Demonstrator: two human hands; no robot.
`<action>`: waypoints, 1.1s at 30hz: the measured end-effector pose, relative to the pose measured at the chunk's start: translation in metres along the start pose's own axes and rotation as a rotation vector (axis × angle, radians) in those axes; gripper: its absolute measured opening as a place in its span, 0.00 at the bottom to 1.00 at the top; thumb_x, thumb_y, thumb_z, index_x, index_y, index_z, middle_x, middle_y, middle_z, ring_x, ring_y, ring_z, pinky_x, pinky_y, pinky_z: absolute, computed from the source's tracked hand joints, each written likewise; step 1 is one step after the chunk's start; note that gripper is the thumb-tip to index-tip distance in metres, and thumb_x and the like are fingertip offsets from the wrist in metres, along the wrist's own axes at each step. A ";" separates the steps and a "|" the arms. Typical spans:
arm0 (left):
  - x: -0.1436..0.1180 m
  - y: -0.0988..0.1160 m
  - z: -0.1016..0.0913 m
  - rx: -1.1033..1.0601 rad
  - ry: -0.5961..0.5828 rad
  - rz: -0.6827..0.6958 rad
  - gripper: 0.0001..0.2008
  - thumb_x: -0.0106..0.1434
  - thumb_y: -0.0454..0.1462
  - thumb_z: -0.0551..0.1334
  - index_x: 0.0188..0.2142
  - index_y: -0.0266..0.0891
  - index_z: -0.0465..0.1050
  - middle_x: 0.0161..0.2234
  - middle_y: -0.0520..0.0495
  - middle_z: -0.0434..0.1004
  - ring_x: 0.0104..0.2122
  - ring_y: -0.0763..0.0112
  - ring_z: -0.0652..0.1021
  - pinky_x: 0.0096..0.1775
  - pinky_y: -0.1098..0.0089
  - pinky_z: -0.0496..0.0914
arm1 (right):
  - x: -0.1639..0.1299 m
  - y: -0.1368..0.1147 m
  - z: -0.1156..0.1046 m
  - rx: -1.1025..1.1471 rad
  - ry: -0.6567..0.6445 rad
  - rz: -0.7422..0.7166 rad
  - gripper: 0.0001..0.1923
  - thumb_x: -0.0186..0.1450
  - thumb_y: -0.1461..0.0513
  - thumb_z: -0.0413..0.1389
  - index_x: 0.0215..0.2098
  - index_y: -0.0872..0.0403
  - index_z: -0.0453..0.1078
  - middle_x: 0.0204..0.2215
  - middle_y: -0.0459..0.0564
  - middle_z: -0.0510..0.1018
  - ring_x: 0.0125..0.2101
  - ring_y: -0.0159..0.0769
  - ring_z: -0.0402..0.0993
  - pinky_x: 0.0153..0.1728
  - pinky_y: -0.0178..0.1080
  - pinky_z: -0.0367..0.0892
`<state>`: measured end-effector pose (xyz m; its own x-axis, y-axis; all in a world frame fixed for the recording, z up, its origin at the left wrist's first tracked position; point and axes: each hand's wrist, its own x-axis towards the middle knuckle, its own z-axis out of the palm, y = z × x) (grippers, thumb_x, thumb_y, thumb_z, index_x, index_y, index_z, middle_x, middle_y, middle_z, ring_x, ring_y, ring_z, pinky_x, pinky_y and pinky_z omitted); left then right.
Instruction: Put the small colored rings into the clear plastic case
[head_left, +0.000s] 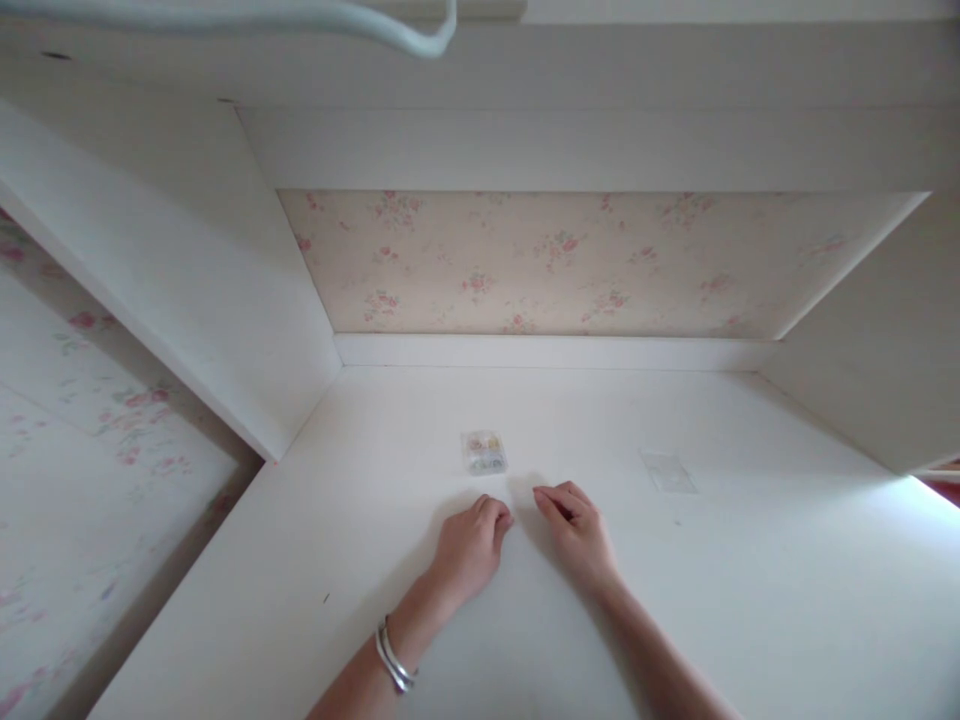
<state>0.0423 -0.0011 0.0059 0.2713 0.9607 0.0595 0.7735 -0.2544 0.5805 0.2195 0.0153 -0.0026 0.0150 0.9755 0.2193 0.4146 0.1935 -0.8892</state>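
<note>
My left hand (472, 540), with a silver bangle (394, 655) at its wrist, is closed with the fingertips pinched together low over the white desk. A short way to its right, my right hand (576, 525) is closed too, thumb against the curled fingers. Whatever either pinch holds is too small or hidden to make out. Just beyond my left hand sits a small clear plastic box (484, 453) with little coloured bits in its compartments. To the right of my right hand lies a flat, clear plastic piece (667, 472), perhaps a lid or bag.
The white desk (750, 600) has panels on both sides and a low ledge (555, 352) at the back. A shelf (570, 150) hangs above, with a pale cable (360, 22) across the top. A small dark mark (326, 598) shows on the desk at left.
</note>
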 end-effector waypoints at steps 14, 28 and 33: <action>0.069 -0.005 -0.034 -0.069 0.268 -0.040 0.14 0.66 0.43 0.52 0.37 0.38 0.72 0.37 0.45 0.76 0.38 0.67 0.75 0.40 0.69 0.67 | 0.006 0.003 0.001 0.067 -0.079 -0.033 0.18 0.65 0.51 0.50 0.33 0.52 0.76 0.28 0.51 0.73 0.26 0.34 0.67 0.26 0.36 0.62; 0.081 -0.040 -0.037 -0.052 0.326 -0.198 0.15 0.64 0.43 0.53 0.37 0.39 0.75 0.36 0.46 0.78 0.36 0.67 0.76 0.39 0.70 0.67 | 0.010 0.006 -0.005 0.045 -0.087 -0.035 0.17 0.64 0.51 0.50 0.33 0.51 0.77 0.27 0.50 0.73 0.25 0.34 0.67 0.26 0.36 0.62; 0.044 -0.051 -0.031 -0.141 0.316 -0.279 0.19 0.63 0.48 0.53 0.44 0.37 0.72 0.26 0.50 0.74 0.28 0.69 0.75 0.33 0.71 0.67 | 0.008 0.005 -0.002 0.015 -0.101 -0.040 0.17 0.65 0.52 0.50 0.33 0.52 0.76 0.28 0.50 0.73 0.26 0.33 0.67 0.27 0.35 0.62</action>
<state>-0.0033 0.0578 0.0040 -0.1423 0.9828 0.1178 0.7008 0.0160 0.7132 0.2231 0.0236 -0.0042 -0.0929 0.9725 0.2135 0.3998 0.2328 -0.8865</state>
